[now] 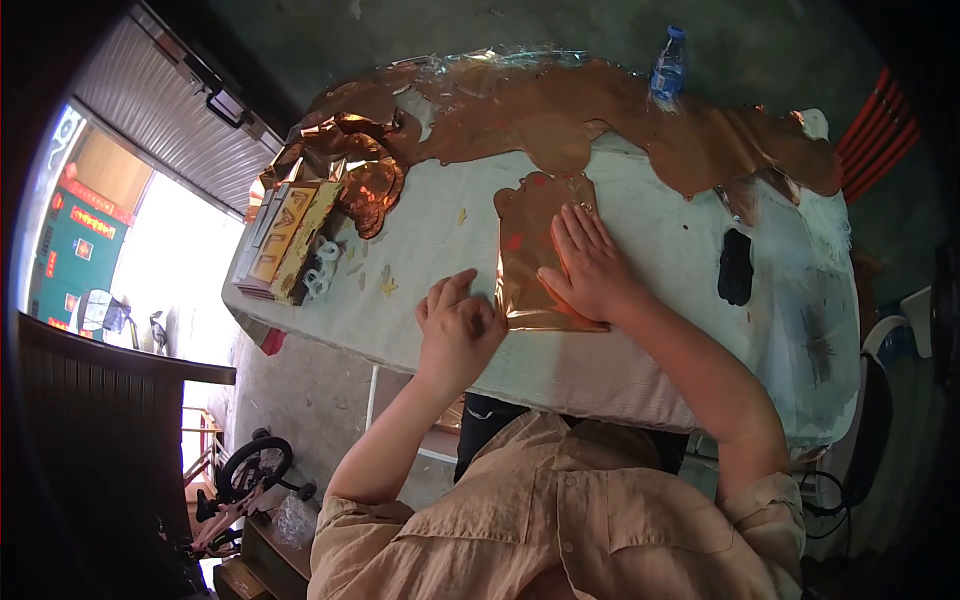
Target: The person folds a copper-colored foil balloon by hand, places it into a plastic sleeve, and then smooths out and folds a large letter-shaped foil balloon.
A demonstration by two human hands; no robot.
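The right hand point(590, 262) lies flat, fingers spread and straight, pressing a copper-coloured foil sheet point(535, 250) onto the surface point(440, 230); its grip is open, clamped on nothing, only weighing the sheet down. The left hand point(457, 325) sits just beside the sheet's near left edge, fingers curled together at that edge, though whether they pinch the foil or only touch it I cannot tell. The sheet lies in the middle of the surface, its far end scalloped, with faint red marks showing through the shine. I judge the main risk to be creasing or tearing: the foil looks thin and glossy, so a tug from the left fingers while the palm pins it could wrinkle or rip the edge, and a sliding palm could smear or buckle it. Beyond, a wide crumpled spread of the same foil point(620, 110) covers the far side, bunched and shiny at the left. A stack of flat gold-printed cards point(280, 235) rests near the left edge, a plastic water bottle point(668, 65) stands at the back, and a dark object point(735, 265) lies to the right on the pale, cloth-like covering.
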